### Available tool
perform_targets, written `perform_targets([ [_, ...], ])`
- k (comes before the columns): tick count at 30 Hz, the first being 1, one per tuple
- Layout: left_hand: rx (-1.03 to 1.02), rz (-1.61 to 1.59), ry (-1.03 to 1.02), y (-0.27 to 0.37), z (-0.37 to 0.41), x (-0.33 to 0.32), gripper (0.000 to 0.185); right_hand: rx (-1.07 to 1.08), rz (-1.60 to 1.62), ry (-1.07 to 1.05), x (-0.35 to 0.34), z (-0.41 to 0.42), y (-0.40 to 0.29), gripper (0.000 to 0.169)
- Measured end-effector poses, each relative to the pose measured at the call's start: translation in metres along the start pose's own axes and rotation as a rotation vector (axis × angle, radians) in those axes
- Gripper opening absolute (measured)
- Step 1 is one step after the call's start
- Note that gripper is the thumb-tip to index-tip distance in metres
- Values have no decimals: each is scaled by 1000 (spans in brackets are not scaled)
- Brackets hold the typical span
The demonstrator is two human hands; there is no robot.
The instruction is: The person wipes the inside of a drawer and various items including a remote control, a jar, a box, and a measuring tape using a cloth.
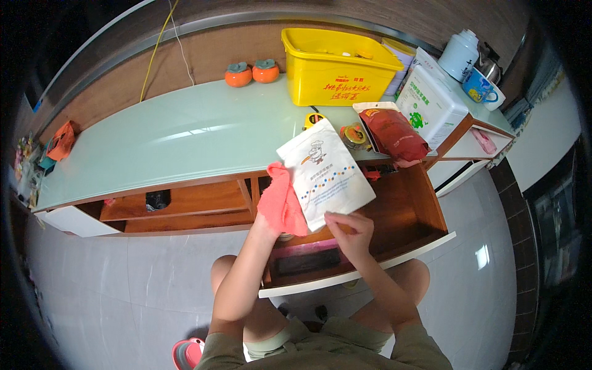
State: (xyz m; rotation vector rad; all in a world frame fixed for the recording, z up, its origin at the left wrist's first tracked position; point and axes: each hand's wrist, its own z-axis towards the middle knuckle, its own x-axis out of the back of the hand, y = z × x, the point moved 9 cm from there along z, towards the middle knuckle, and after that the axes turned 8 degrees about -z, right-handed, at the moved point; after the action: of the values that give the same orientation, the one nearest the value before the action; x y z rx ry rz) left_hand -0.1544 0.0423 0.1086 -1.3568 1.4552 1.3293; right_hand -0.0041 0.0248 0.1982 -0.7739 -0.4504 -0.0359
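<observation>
A white printed paper bag (326,178) is held up over the pulled-out wooden drawer (409,208). My right hand (354,231) pinches its lower edge between thumb and fingers. A coral-pink cloth (283,203) covers my left hand (266,224), which is at the bag's left side; its fingers are hidden beneath the cloth. Inside the drawer, near the front, lies a dark flat object (307,262) beside something pink. Just behind the bag, on the glass top, are a yellow tape measure (314,119) and a small jar (354,136) with an orange and yellow lid.
On the glass-topped cabinet (185,132) stand a yellow plastic bin (340,76), two persimmon-shaped ornaments (252,74), a red pouch (395,132), a white container (430,106), a pale blue flask (459,55) and a blue mug (478,87). A pink basin (188,354) is on the floor.
</observation>
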Motion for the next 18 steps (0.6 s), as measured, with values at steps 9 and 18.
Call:
perform_targets([
  [9,-312,441,-57,30,-15,-4,30,-111,94,-32,46,-40,21,32],
  [18,-186,1029,-183,1,-38,-17,32,-572,537,124,93,-49,97,41],
])
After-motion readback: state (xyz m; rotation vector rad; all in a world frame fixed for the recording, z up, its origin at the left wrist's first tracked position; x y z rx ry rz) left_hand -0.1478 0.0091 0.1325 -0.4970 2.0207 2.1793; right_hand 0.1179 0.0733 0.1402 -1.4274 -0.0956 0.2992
